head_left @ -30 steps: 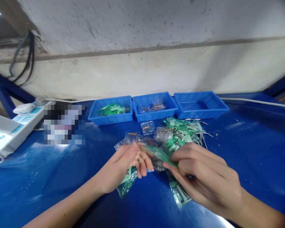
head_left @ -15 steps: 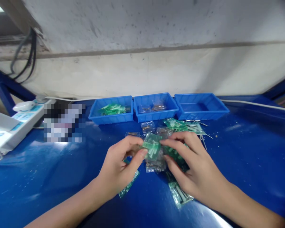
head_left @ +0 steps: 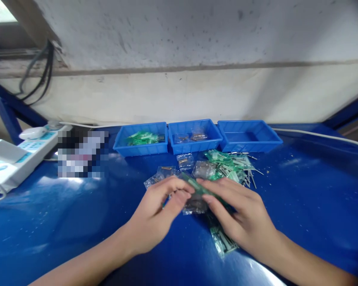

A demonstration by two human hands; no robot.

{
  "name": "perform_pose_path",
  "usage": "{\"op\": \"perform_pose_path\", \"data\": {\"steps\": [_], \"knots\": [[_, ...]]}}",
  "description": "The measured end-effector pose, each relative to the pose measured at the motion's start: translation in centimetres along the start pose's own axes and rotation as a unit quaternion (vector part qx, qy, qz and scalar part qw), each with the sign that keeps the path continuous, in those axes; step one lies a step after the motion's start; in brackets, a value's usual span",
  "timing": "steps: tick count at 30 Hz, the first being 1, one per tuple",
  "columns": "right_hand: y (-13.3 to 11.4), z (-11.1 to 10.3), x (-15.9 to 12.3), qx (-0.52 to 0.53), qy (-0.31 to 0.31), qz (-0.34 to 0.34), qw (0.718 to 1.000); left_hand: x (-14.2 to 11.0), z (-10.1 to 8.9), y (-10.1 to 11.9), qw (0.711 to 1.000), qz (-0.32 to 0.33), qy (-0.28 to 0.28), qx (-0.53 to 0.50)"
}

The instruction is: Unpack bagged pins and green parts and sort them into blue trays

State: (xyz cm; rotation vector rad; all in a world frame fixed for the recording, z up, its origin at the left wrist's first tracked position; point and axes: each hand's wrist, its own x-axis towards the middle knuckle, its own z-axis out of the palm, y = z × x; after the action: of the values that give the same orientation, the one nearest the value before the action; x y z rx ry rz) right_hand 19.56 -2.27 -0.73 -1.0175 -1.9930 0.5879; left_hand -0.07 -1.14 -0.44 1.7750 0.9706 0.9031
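Thumb and forefinger of my left hand [head_left: 164, 210] are closed on a small green plastic bag [head_left: 193, 182], now seen nearly edge-on and blurred. My right hand [head_left: 238, 206] has its thumb and fingertips at the bag's right edge, gripping it there. Beneath the hands lie clear bags of small metal parts [head_left: 195, 206], partly covered. A green bag with long screw-like parts [head_left: 222, 240] sticks out below my right hand. Beyond the fingers are a clear bag with brass-coloured pins [head_left: 185, 161] and a pile of green bags and loose metal pins [head_left: 232, 165].
Three blue bins stand along the wall: the left bin [head_left: 141, 150] holds green bags, the middle bin [head_left: 197, 147] clear bags, and the right bin [head_left: 250, 147] shows a bare floor. At left lie a white power strip [head_left: 20, 159] and a pixelated object [head_left: 83, 155].
The green bag has tipped from facing me to nearly edge-on, both hands still at it. The left hand has shifted slightly right. The view has moved a little.
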Motion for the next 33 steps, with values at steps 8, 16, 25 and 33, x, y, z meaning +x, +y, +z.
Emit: {"op": "perform_pose_path", "data": {"steps": [8, 16, 25, 33], "knots": [[0.0, -0.6, -0.7, -0.139, -0.024, -0.159, 0.977, 0.3, -0.1, -0.3, 0.934, -0.205, -0.073, -0.284], [-0.4, -0.6, 0.0, -0.063, 0.018, 0.006, 0.998, 0.3, -0.1, -0.2, 0.996, 0.007, 0.077, 0.048], [-0.8, -0.2, 0.4, 0.190, -0.031, 0.201, 0.960, -0.7, 0.2, -0.4, 0.941, 0.232, 0.034, 0.244], [0.8, -0.1, -0.3, -0.052, -0.014, -0.066, 0.996, 0.2, -0.2, 0.2, 0.986, -0.117, -0.027, -0.117]]}}
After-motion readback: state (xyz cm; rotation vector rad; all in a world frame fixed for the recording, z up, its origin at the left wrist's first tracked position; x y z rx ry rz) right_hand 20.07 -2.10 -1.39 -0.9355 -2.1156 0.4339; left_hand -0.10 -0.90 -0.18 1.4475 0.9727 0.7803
